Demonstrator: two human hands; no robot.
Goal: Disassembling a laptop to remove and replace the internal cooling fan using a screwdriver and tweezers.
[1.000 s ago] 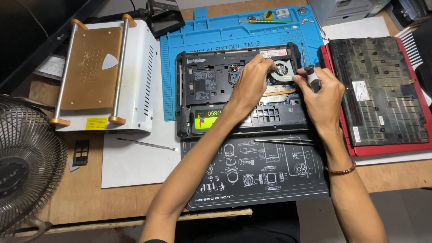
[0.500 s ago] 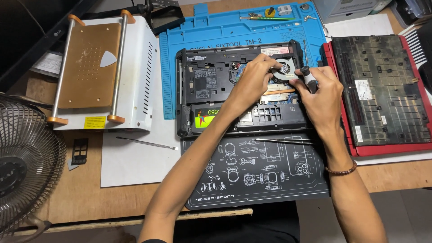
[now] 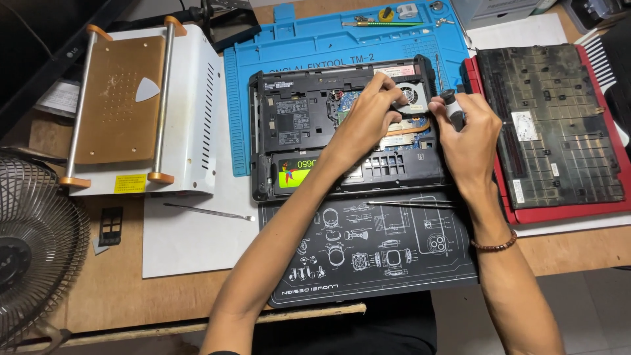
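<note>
Left hand point(image 3: 368, 115) pinches the cooling fan point(image 3: 411, 95) inside the opened laptop point(image 3: 296, 125); right hand point(image 3: 470, 135) is wrapped around a screwdriver point(image 3: 452, 105) right beside it.

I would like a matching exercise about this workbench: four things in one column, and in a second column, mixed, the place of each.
Things:
1. opened laptop base
2. tweezers
3. fan with wire guard
4. screwdriver

Places:
A. at the left edge of the bench
B. in the right hand
C. on the blue mat, under the left hand
D. on the black mat, in front of the laptop base

Pairs: 1-C, 2-D, 3-A, 4-B
</note>
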